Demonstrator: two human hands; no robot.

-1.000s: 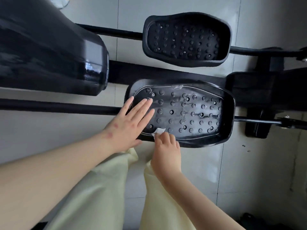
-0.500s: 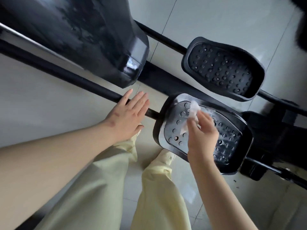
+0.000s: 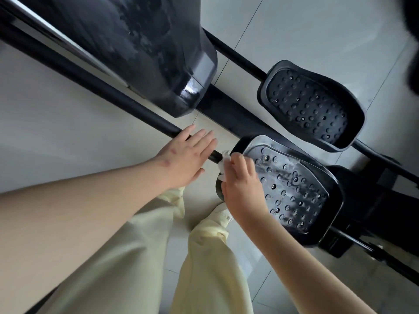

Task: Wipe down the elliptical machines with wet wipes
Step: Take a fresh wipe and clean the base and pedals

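Observation:
The near black studded pedal (image 3: 292, 189) of the elliptical lies at centre right, its surface streaked wet. My right hand (image 3: 241, 189) holds a white wet wipe (image 3: 223, 163) against the pedal's front-left rim, with most of the wipe hidden under the fingers. My left hand (image 3: 186, 157) rests flat, fingers straight, on the black bar (image 3: 118, 100) that runs into the pedal. A second studded pedal (image 3: 310, 103) sits farther back on the right.
The glossy black housing (image 3: 145, 46) of the machine fills the upper left. Black frame rails (image 3: 371, 209) run behind and under the pedals. Pale floor tiles (image 3: 317, 26) lie around. My pale yellow trousers (image 3: 140, 257) fill the bottom centre.
My right hand has carried the wipe from the middle of the near pedal to its front-left rim. My left hand stays on the bar. The view has moved in closer.

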